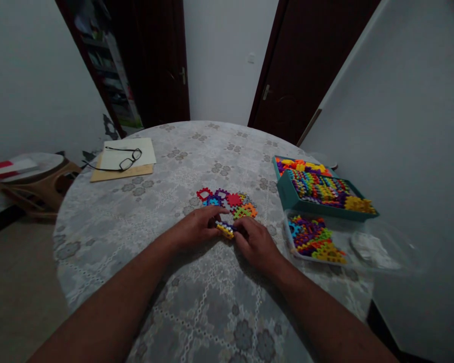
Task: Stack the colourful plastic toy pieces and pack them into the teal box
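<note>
Between my two hands is a small stack of toothed plastic pieces [225, 230], yellow at the front with white and purple behind. My left hand [199, 225] grips its left side, thumb low and fingers curled over the top. At the right side, the fingers of my right hand [256, 242] pinch the same stack. Just beyond my fingers lie loose toothed pieces: a red ring [204, 194], a red piece [234, 200], an orange one [250, 209], a green one [242, 212], and several purple and blue ones.
Teal boxes [295, 199] of colourful pieces stand at the right, beside a clear plastic tray [289, 239] with more pieces. A clear bag [374, 249] lies past it. Eyeglasses [126, 164] rest on papers [146, 151] at the far left of the round table [196, 322].
</note>
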Tool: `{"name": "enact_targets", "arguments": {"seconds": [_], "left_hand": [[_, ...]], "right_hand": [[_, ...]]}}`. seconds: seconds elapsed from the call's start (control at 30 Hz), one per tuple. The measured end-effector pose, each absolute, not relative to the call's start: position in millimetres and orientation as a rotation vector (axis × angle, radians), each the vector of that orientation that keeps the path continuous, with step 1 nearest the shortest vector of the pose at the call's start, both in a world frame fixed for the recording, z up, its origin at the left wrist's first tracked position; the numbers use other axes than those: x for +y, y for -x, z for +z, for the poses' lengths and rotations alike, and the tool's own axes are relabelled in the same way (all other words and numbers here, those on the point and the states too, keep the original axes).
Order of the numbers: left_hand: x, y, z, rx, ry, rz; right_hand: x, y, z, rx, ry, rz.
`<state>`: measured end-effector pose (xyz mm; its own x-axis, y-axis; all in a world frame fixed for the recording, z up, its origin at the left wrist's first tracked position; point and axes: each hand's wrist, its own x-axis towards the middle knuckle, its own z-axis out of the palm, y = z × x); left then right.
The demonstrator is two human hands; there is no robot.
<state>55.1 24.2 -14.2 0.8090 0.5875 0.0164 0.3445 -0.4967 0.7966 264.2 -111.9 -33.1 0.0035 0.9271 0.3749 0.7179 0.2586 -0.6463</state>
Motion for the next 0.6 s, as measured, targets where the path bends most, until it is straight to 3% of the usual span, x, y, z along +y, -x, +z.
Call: {"name": "enact_targets", "arguments": {"seconds": [0.13, 0.37, 0.6], "left_hand": [[26.1, -54.1, -14.9, 0.661, -2.192, 0.382], [25.1, -55.4, -9.1, 0.694, -2.187, 0.255], [25.0, -57.2, -10.6, 0.618, -2.081, 0.258]], "right_hand": [[-110.7, -270.6, -34.4, -1.815, 1.480, 0.329], [-95.3, -293.8, -45.2, -1.651, 1.807, -0.077], [-87.0, -292.7, -54.7, -1.626, 1.985, -0.056]]}}
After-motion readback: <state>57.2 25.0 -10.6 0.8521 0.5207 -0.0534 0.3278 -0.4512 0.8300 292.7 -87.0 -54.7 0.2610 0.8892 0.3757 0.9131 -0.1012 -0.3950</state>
